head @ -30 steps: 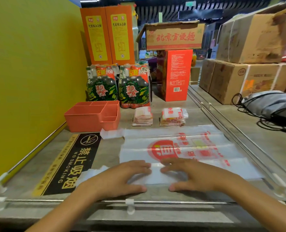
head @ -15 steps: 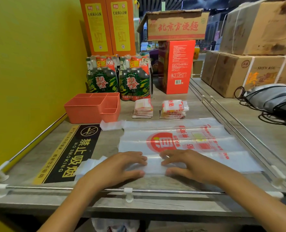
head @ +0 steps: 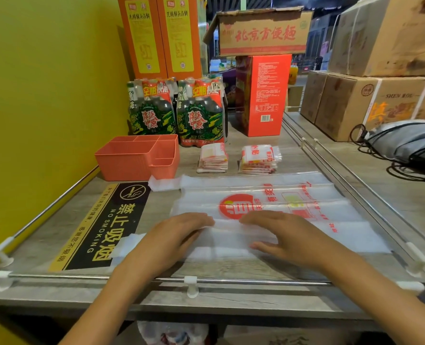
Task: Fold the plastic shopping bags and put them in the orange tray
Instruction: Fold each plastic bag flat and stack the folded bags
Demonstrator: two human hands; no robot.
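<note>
A clear plastic shopping bag [head: 268,197] with red print lies flat across the shelf, its handles pointing left. Its near long edge is folded over toward the middle. My left hand [head: 171,237] and my right hand [head: 288,235] lie side by side on that folded strip, fingers straight, pressing it down. The orange tray [head: 131,158], with several compartments, stands behind and to the left, nothing visible inside. Two stacks of folded bags [head: 212,158] [head: 258,159] sit on the shelf just right of the tray.
A black no-smoking sign [head: 99,225] lies at the left. Packs of bottles [head: 176,115], a red box [head: 263,95] and cardboard cartons [head: 370,103] crowd the back. A metal rail [head: 191,280] lines the front edge. A grey bag [head: 405,143] with cords sits at the right.
Both hands have slid a little farther from me on the folded strip. The view has tipped down slightly. The bag stays where it was.
</note>
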